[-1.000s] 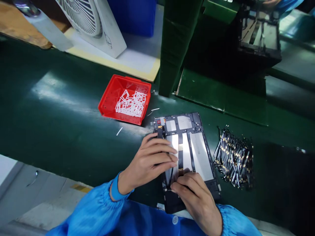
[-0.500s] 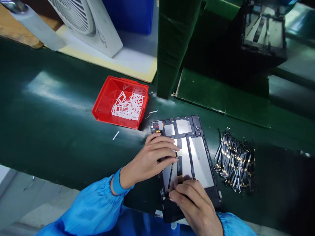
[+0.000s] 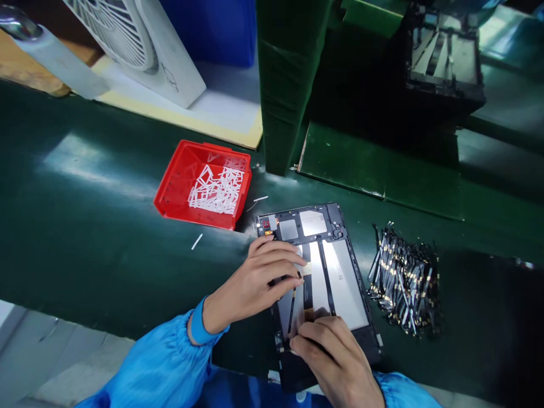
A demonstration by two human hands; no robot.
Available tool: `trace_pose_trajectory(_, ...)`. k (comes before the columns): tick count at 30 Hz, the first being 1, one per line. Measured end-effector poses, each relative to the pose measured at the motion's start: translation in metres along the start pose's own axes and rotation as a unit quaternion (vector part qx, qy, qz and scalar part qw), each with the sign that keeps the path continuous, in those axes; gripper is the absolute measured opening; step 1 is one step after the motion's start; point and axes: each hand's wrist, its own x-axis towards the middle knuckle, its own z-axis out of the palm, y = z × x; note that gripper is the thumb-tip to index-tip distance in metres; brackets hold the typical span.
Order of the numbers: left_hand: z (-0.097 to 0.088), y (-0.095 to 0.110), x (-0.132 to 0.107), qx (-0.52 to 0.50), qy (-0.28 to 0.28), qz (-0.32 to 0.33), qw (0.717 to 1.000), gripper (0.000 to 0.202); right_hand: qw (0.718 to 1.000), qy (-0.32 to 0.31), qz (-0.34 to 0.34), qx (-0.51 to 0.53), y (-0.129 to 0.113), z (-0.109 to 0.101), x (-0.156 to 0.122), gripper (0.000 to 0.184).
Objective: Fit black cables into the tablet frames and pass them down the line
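Note:
An opened tablet lies tilted on the green bench, its silver back plate and black frame showing. My left hand rests over its left side, thumb and fingers pinched around the upper end of a thin black flex cable. Lower down, my right hand has its thumb and forefinger closed at the cable's bottom end, near the frame's lower left edge. The fingertips partly hide both ends. To the right of the tablet lies a pile of black flex cables with gold contacts.
A red bin holding white strips stands at the upper left, with a loose white strip near it. Behind are a white fan, a blue box and a green post. Another opened tablet sits at the far right.
The view has shifted slightly, so the bin and fan appear a little lower and further left. Both hands keep nearly the same pinch on the cable.

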Motion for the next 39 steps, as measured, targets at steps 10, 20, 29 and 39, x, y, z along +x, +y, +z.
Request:
trace_pose_trajectory(10,0.001,-0.002,-0.002,0.006,-0.007,0.001,1.0,0.003,0.999,-0.01,-0.014,-0.041,0.0,-0.003,0.005,0.023)
trace_pose_trajectory(20,0.007,0.009,-0.048,0.154,0.009,0.027,0.988,0.077,0.998,0.017,-0.031,-0.044,0.001,-0.009,0.014,0.032)
trace_pose_trajectory(29,0.003,-0.008,-0.048,0.243,-0.016,0.055,0.968,0.069,0.999,-0.007,-0.012,-0.038,-0.006,-0.023,0.017,0.03)
trace_pose_trajectory(39,0.004,-0.009,-0.029,0.195,0.002,-0.002,0.981,0.042,0.985,-0.073,-0.096,-0.125,-0.01,-0.024,0.014,0.079)
